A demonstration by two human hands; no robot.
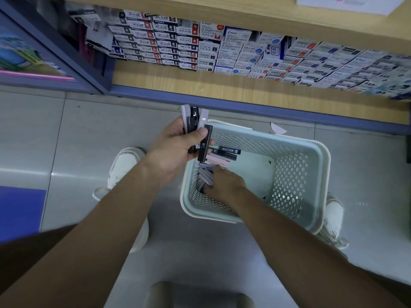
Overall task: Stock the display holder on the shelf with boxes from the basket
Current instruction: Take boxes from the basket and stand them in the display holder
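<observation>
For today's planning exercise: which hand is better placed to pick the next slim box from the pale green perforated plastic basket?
Probably right. The right hand is inside the basket, fingers on the pink and grey slim boxes there. The left hand is beside the rim, gripping a bundle of black and grey boxes.

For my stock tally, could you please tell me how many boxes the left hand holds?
4 in the left hand: grey box, black box, second grey box fanned above; 2B box in front. More may be hidden.
</observation>
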